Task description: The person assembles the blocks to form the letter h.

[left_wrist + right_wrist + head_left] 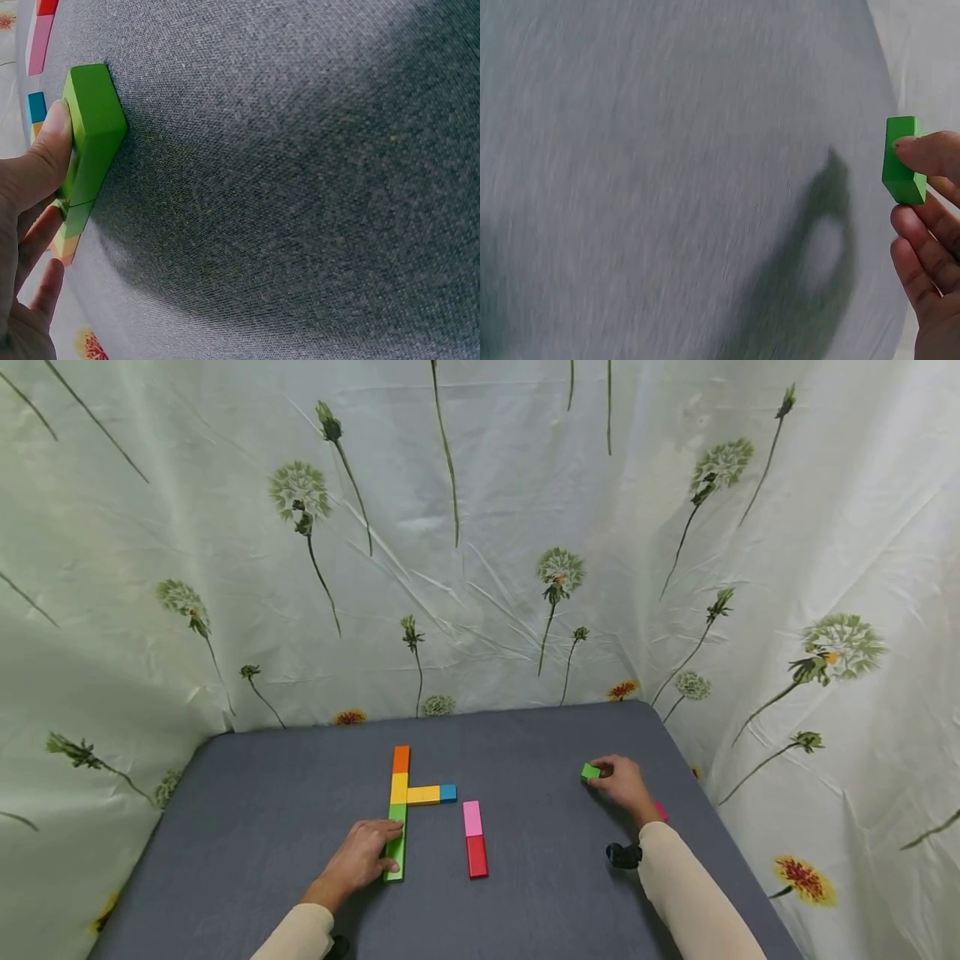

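On the left of the table, a long green block (396,862) and a shorter green block (397,812) stand end to end. Their row continues into a yellow block (399,788) and an orange block (402,758). My left hand (363,853) rests across the green blocks, its thumb (52,150) lying against the long one and its fingers spread. A second yellow block (423,795), tipped by a blue block (447,792), branches off rightward. Over the right side, my right hand (624,787) pinches a small green block (900,156) between thumb and fingers, above its shadow.
A pink block (472,818) and a red block (477,857) form a short column right of the row. Another pinkish-red block (661,811) shows partly behind the right forearm. Flower-print cloth (480,610) hangs around the dark grey table (540,893).
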`<state>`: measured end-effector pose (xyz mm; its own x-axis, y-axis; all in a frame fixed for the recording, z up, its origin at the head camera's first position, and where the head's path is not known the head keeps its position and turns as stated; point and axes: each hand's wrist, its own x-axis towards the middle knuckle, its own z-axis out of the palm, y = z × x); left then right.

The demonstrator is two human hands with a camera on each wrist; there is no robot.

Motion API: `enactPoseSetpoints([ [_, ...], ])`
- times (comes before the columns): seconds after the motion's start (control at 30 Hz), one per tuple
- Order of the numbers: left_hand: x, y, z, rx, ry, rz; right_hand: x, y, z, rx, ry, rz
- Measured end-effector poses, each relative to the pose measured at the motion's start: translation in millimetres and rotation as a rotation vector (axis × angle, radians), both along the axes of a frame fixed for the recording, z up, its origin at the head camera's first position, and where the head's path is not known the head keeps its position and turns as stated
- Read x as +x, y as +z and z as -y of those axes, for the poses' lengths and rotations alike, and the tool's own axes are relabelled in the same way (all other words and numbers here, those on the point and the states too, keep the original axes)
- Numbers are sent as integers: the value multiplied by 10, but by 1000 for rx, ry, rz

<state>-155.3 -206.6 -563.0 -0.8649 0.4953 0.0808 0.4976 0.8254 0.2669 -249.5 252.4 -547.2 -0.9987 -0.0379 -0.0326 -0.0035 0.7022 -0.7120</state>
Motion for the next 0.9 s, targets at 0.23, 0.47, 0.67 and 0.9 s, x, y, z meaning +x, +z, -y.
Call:
enactPoseSetpoints([
  [0.23, 0, -4, -7, 9, 4, -2, -113, 17, 297, 1, 91, -23],
  [0.47, -4, 2, 1, 8, 6, 14, -181, 54, 637, 43, 204, -12],
  [0.67, 1, -3, 18, 8, -6, -4, -213, 104, 944, 55, 270, -11],
  [0.9, 1, 9, 7, 12, -6, 3, -235, 74, 1214, 49, 328, -15],
])
